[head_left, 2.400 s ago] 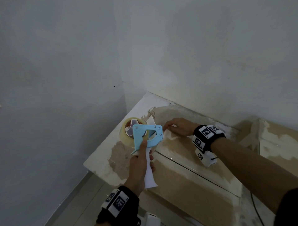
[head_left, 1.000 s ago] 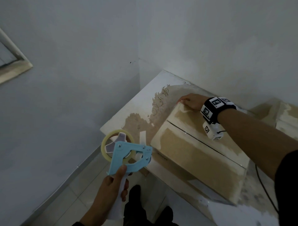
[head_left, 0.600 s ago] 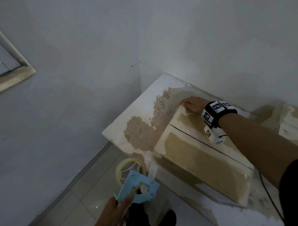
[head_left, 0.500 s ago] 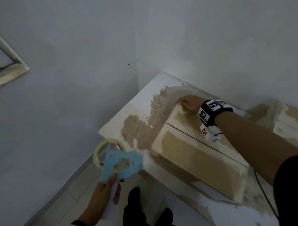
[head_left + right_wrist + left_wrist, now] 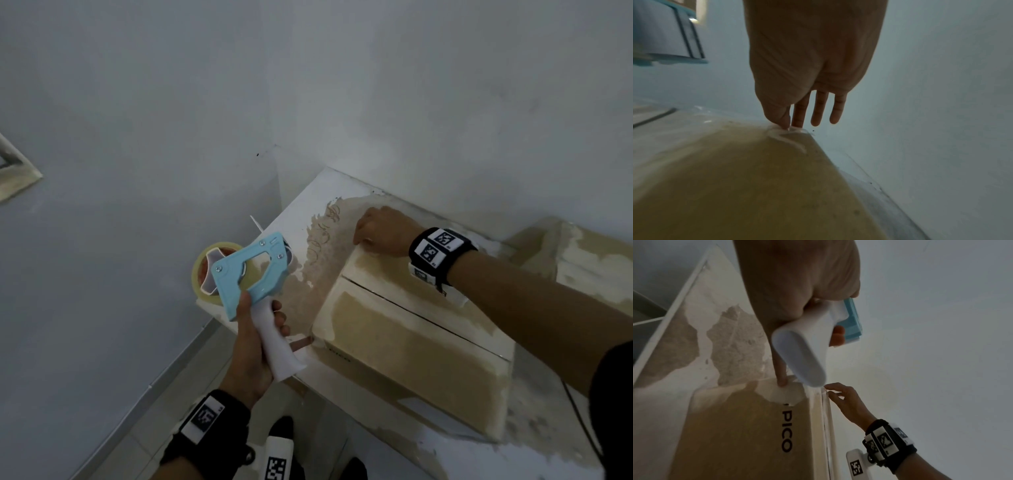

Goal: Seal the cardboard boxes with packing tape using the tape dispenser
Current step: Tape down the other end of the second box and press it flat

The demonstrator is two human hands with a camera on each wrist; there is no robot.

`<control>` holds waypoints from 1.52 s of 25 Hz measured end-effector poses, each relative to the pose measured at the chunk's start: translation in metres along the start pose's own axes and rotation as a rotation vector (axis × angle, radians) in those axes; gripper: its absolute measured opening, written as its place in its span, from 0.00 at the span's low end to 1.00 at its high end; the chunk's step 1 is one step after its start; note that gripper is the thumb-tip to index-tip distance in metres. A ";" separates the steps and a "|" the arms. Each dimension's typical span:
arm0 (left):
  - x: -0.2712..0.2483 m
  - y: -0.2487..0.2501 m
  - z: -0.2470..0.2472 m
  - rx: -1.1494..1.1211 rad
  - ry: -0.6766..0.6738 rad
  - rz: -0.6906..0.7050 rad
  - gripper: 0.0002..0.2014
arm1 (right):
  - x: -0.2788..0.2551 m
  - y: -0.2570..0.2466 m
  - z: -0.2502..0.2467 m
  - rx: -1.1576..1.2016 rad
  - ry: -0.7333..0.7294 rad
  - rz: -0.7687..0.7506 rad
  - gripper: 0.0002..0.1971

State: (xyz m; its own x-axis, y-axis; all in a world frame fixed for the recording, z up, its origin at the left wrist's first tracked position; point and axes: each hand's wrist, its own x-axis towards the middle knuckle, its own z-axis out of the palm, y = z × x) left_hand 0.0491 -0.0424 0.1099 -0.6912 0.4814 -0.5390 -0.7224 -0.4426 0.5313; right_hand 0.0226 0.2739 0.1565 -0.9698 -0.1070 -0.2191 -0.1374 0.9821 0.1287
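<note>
Two hands were seen in the head view. The dispenser (image 5: 251, 274) was held up at the middle left of the frame by the left hand (image 5: 253, 353), with the fingers wrapped tight round its white handle. It was kept off the box (image 5: 411, 329), which sat at the lower right on the table (image 5: 308, 202). The right hand (image 5: 383, 231) was laid on the far corner of the box, above the middle of the frame. In the right wrist view its fingers (image 5: 819, 112) were held out nearly straight, and a crinkled bit of tape (image 5: 786, 135) was pressed down under the thumb and first finger.

The gap between the flaps looked still unsealed. If the dispenser were pulled hard, the tape end could be tugged loose. The tape could also be laid crooked and the gap missed. The box could be slid if too little weight was put on it.
</note>
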 end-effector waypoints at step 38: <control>0.018 0.027 -0.005 0.196 0.022 -0.053 0.27 | -0.042 -0.151 0.002 0.093 -0.411 -0.006 0.22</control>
State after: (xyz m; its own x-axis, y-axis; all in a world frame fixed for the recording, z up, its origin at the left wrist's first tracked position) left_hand 0.0165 -0.0494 0.1114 -0.6541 0.4821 -0.5829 -0.7422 -0.2604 0.6175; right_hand 0.0848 0.1306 0.1450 -0.8056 -0.0601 -0.5893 -0.1055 0.9935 0.0429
